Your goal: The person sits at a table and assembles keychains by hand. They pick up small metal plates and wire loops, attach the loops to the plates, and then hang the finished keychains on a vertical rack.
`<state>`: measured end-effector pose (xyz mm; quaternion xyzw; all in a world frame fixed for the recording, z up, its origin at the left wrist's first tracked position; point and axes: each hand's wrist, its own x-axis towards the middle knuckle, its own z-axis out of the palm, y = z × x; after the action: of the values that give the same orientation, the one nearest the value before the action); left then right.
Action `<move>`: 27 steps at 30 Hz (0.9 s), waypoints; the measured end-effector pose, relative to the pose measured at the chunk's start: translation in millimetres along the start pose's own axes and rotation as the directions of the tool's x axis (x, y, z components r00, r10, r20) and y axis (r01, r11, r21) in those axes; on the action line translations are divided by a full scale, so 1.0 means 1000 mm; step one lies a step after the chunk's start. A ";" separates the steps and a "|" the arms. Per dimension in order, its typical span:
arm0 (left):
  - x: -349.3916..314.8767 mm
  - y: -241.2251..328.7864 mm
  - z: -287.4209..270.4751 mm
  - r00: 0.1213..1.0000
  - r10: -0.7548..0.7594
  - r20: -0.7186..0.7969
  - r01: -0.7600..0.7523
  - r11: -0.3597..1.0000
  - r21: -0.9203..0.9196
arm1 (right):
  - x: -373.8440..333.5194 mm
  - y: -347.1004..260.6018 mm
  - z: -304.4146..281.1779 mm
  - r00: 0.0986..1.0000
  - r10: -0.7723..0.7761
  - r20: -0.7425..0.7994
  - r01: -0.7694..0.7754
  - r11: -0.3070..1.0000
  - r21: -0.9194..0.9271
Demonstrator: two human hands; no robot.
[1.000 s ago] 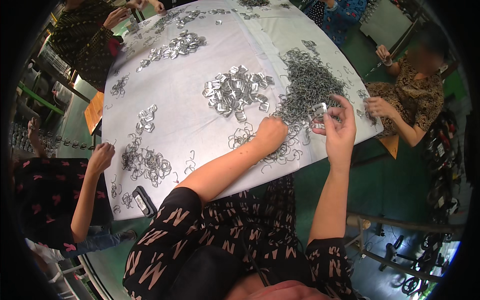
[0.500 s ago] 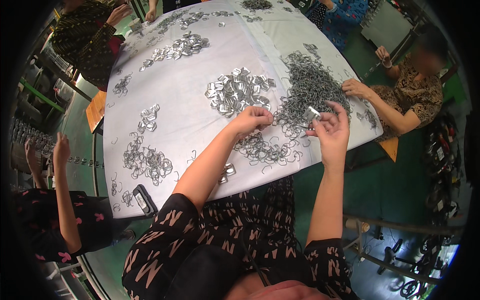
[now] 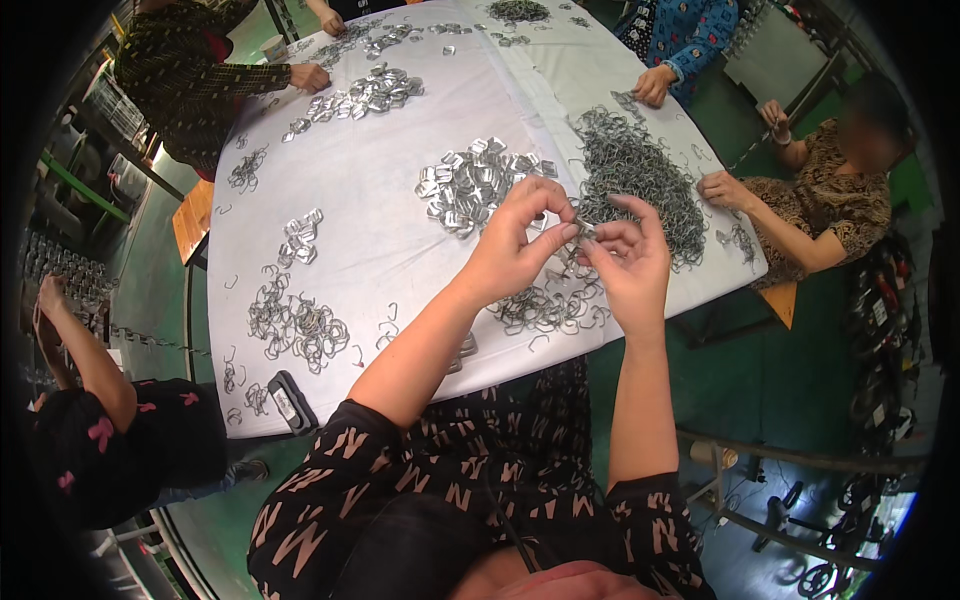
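My left hand (image 3: 525, 240) and my right hand (image 3: 630, 265) meet above the near right part of the white-covered table (image 3: 350, 200). The right fingertips pinch a small silver metal plate (image 3: 587, 230), with the other fingers raised. Against it press the thumb and forefinger of the left hand; whether they also grip a separate small piece is hidden. Just beyond the left hand lies a heap of shiny flat metal plates (image 3: 465, 185). A large pile of grey wire hooks (image 3: 645, 180) spreads behind the right hand. More loose hooks (image 3: 545, 310) lie beneath both hands.
On the left are a few plates (image 3: 300, 238), a hook pile (image 3: 295, 325) and a black block with a white label (image 3: 290, 402) at the edge. Plates (image 3: 465, 350) lie partly behind my left forearm. Co-workers sit around the table, one person's hand (image 3: 725, 190) near the large pile.
My right hand has moved left with the plate, and my left hand has moved right to meet it. A co-worker's hand at upper left has come down to the plates.
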<state>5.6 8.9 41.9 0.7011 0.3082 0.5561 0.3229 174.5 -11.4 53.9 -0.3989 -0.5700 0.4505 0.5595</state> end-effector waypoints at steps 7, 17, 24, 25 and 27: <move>-0.001 -0.004 -0.013 0.986 -0.164 -0.004 0.158 0.957 -0.244 | 0.012 0.011 0.009 0.999 -0.026 -0.041 0.028 0.998 0.064; 0.009 0.023 -0.038 0.992 -0.013 -0.128 -0.001 0.994 -0.106 | 0.050 0.161 0.021 0.993 -0.054 0.105 0.118 0.364 -0.924; 0.004 0.015 -0.048 0.996 -0.038 -0.086 0.036 0.999 -0.026 | 0.062 0.152 0.005 0.988 -0.157 -0.008 0.094 0.632 -0.769; 0.003 0.014 -0.046 0.996 -0.050 -0.073 0.049 0.999 -0.012 | 0.062 0.137 0.001 0.995 -0.074 -0.069 0.020 0.810 -0.586; 0.003 0.010 -0.037 0.997 -0.063 -0.036 0.062 0.998 -0.025 | 0.059 0.088 -0.005 0.984 0.164 -0.070 -0.173 0.976 -0.135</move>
<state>-29.0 9.4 57.5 0.6769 0.3293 0.5621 0.3426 171.4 69.6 -14.6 -0.4973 -0.5478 0.4431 0.5063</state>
